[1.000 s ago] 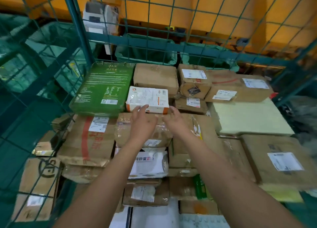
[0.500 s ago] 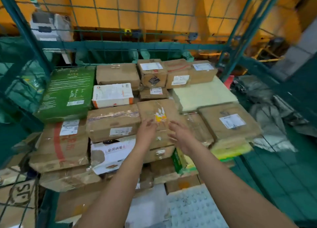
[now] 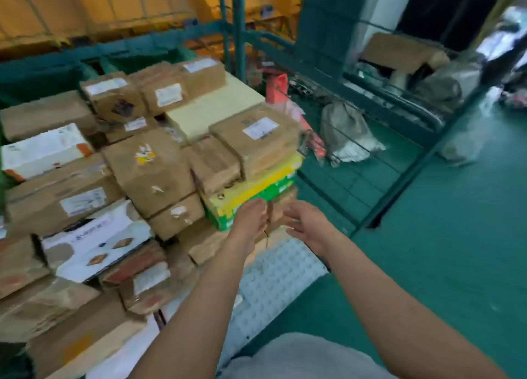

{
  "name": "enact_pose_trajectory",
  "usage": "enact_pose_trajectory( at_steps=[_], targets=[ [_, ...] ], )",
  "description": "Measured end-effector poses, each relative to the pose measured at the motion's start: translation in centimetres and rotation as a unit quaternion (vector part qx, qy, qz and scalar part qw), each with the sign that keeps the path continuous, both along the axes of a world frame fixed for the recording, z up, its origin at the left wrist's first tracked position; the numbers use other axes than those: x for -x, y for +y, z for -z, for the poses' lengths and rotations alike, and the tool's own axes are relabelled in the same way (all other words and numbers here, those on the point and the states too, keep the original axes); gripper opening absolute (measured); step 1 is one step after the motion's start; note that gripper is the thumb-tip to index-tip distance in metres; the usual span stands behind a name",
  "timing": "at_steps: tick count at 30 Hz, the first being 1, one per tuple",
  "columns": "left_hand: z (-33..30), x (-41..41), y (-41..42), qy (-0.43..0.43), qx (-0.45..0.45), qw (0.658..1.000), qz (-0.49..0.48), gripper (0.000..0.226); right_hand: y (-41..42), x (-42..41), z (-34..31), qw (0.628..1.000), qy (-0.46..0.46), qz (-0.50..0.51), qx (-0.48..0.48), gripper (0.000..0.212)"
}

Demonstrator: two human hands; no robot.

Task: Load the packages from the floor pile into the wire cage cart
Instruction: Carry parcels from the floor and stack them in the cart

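Between loads, we judge: our left hand (image 3: 251,221) and right hand (image 3: 309,224) empty, fingers relaxed, at cart (image 3: 238,30) stack's near right corner. Packages (image 3: 154,167) stacked inside. Next: fetch another from floor pile.

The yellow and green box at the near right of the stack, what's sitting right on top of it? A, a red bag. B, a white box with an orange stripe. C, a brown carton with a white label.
C: the brown carton with a white label rests directly on the yellow and green box.
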State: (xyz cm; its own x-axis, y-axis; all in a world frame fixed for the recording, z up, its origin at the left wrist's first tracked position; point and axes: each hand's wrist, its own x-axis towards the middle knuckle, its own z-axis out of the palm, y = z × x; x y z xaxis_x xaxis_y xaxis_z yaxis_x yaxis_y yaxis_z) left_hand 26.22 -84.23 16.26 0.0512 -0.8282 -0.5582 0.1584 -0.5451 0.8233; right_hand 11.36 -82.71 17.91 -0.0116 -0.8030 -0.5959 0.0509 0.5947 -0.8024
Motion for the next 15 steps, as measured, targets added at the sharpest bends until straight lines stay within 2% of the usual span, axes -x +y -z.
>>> enact_pose_trajectory(
  at_steps=[2, 5, 13, 15],
  targets=[
    [0.7, 3.9, 2.5, -0.014, -0.007, 1.0, 0.018, 0.015, 3.4, 4.0, 0.8, 1.0, -0.013, 0.015, -0.012, 0.022],
    [2.3, 9.5, 7.0, -0.016, -0.037, 0.998, 0.058, 0.008, 8.5, 9.8, 2.4, 0.997, -0.03, 0.059, -0.036, 0.008],
    [3.3, 24.3, 15.9, -0.06, -0.057, 0.973, 0.214, 0.014, 21.0, 23.9, 6.0, 0.973, -0.07, 0.204, -0.078, 0.01],
    [3.5, 27.2, 17.2, -0.072, -0.063, 0.963, 0.254, 0.016, 23.5, 26.2, 6.7, 0.964, -0.079, 0.242, -0.08, 0.017]
  ],
)
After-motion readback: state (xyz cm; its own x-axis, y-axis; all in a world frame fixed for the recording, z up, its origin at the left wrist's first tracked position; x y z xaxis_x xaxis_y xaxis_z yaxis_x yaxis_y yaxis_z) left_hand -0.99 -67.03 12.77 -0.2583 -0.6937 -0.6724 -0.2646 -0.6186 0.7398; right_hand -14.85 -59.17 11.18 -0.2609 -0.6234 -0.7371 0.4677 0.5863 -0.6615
